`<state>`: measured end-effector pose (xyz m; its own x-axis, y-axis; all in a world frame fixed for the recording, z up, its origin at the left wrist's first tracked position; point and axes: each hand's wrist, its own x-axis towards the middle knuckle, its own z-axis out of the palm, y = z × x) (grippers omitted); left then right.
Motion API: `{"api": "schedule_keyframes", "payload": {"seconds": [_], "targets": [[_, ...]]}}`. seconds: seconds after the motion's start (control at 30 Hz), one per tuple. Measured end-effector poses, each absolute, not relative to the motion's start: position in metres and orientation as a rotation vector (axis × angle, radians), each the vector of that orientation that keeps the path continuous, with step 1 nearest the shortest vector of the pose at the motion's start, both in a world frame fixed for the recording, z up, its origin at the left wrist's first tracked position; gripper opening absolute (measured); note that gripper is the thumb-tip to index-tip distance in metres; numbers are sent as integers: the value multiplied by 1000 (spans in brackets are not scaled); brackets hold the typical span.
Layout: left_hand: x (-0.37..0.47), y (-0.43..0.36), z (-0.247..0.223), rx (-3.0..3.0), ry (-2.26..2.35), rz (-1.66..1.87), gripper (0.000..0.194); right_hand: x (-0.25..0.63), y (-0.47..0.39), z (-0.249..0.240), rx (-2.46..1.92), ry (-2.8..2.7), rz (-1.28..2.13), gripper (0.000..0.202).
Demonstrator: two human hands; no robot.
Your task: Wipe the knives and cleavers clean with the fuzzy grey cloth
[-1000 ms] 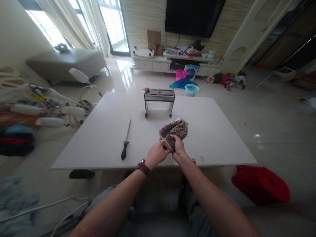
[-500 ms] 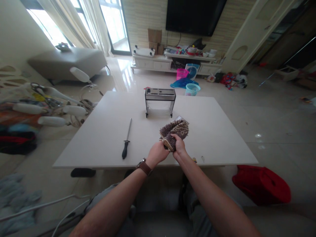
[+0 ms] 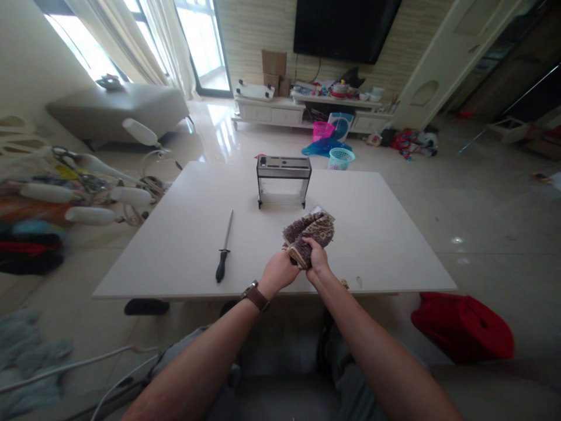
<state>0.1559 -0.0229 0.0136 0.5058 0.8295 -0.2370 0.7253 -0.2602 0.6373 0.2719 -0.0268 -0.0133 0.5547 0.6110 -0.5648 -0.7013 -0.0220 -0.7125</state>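
A folded brown-and-beige patterned towel (image 3: pixel 313 231) is held over the front part of the white table, wrapped around a knife (image 3: pixel 323 211). Only a shiny far corner of the blade and a bit of dark handle show; the cloth covers the rest. My left hand (image 3: pixel 280 271) is closed round the handle at the near end. Pressing the towel against the blade is my right hand (image 3: pixel 318 257), thumb on top and fingers hidden beneath. To the left lies a honing steel (image 3: pixel 222 257) with a black handle. A clear-sided knife block (image 3: pixel 284 168) with a slotted metal top stands farther back.
The white table (image 3: pixel 175 234) has small items near its front edge, one a yellow figure (image 3: pixel 345 284). A red stool-like object (image 3: pixel 464 327) is at the right front. Beyond the table stand a turquoise basket (image 3: pixel 340 158) and a low TV cabinet (image 3: pixel 284 114).
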Motion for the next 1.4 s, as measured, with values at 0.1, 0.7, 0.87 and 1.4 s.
{"api": "schedule_keyframes", "payload": {"seconds": [0.1, 0.7, 0.87, 1.4], "targets": [[156, -23, 13, 2044, 1274, 196, 27, 272, -27, -13, -1196, 100, 1057, 22], [155, -24, 16, 2045, 1268, 200, 30, 275, -27, -18, -1207, 74, 1082, 22], [156, -24, 15, 2021, 1283, 191, 32, 274, -27, -17, -1202, 85, 1070, 23], [157, -23, 17, 2032, 1282, 178, 30, 275, -26, -19, -1194, 89, 1056, 26]]}}
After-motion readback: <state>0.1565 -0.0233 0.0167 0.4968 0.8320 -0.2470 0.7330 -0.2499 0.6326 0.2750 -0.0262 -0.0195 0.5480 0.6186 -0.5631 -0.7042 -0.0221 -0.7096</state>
